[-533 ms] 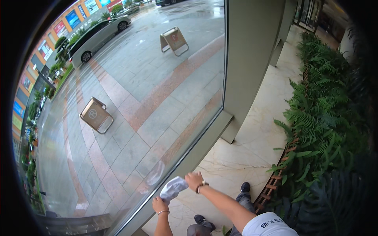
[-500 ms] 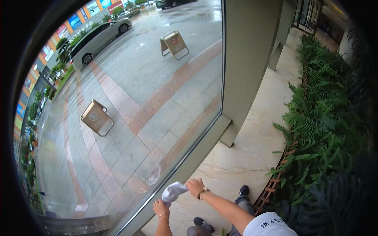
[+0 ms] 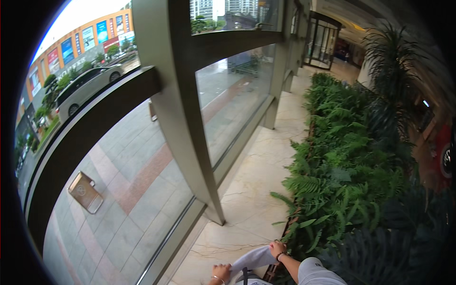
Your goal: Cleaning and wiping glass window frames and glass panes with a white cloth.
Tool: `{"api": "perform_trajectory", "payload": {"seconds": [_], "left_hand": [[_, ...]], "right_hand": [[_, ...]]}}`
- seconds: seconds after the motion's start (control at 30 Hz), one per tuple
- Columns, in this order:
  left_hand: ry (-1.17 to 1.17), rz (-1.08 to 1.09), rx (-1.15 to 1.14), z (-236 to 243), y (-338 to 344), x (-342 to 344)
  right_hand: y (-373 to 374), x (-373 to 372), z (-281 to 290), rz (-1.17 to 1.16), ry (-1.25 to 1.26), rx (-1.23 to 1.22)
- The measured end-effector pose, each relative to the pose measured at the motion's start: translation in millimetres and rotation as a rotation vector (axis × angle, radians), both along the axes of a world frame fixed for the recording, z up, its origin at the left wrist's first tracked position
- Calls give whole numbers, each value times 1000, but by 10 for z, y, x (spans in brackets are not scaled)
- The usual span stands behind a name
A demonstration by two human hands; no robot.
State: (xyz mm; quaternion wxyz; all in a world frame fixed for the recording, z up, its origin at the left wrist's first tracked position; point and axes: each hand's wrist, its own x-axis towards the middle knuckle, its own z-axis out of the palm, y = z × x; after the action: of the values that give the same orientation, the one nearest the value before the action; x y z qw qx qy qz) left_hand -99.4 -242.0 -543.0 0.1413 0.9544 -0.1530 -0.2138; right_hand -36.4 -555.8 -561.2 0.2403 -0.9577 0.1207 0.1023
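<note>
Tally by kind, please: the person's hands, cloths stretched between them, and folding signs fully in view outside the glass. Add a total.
Left hand and right hand: 2
Pale cloth: 1
Folding sign: 1
Total: 4

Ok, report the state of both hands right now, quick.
Left hand: closed, holding one end of the pale cloth.
Right hand: closed, holding the cloth's other end.

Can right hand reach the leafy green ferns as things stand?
Probably yes: the right hand appears close beside the ferns, with nothing apparent blocking, though it's gripping a pale grey cloth.
</note>
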Motion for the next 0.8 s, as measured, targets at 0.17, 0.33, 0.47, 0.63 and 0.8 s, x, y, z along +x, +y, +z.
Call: {"api": "perform_trajectory", "payload": {"seconds": [0.17,0.33,0.47,0.63,0.8], "left_hand": [[-226,-48,-212,572,-492,939],[-458,-33,-513,1701,-369,1294],[-628,-250,-429,2945,79,1261],[-902,-203,-529,3960,597,969],[-1257,-73,-384,5005,1289,326]], "right_hand": [[-391,504,522,-163,-422,-113],[-224,119,926,-290,-671,83],[90,-209,1460,-392,-595,481],[610,199,2363,-167,-886,782],[1335,923,3713,8,-1365,613]]}}
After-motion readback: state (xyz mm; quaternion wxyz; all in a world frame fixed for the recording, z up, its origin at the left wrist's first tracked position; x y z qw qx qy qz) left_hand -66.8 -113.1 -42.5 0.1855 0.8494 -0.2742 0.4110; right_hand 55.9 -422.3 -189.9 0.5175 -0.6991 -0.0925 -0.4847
